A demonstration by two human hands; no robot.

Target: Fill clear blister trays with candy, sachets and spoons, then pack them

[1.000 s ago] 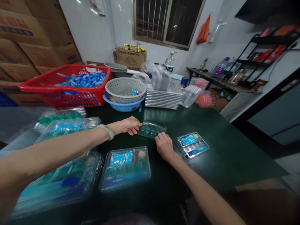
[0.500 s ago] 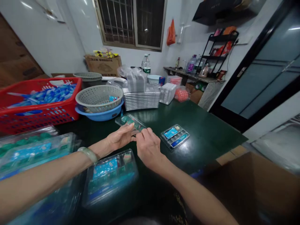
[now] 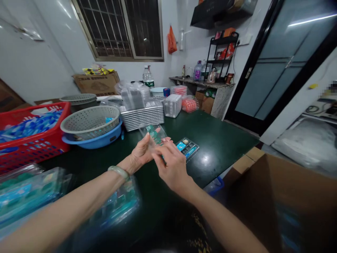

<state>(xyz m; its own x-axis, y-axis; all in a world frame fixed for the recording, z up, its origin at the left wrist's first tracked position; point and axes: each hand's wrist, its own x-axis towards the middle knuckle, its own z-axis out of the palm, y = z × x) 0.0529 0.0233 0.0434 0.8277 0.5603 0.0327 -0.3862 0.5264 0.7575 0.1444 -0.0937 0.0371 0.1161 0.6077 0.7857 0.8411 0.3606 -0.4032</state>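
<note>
My left hand [image 3: 143, 150], with a pale bangle [image 3: 118, 172] at its wrist, holds a clear plastic case [image 3: 152, 133] with green pieces inside, tilted above the dark green table [image 3: 221, 137]. The fingers of my right hand [image 3: 172, 163] are pinched at the case's near right edge. Just beyond my right hand lies a clear tray [image 3: 192, 150] with a blue card and a blue stick, partly covered by that hand. Another filled clear case [image 3: 125, 202] rests beneath my left forearm, blurred.
Filled cases [image 3: 28, 189] are stacked at the left, before a red basket [image 3: 50, 138] of blue items. A grey colander [image 3: 91, 121] sits in a blue basin [image 3: 105, 140]. Behind are stacked clear trays [image 3: 143, 114]. An open cardboard box [image 3: 297, 189] stands at right.
The view has swung to the right. The held case is tilted up more, and my right hand has shifted along its edge, with the fingers less curled.
</note>
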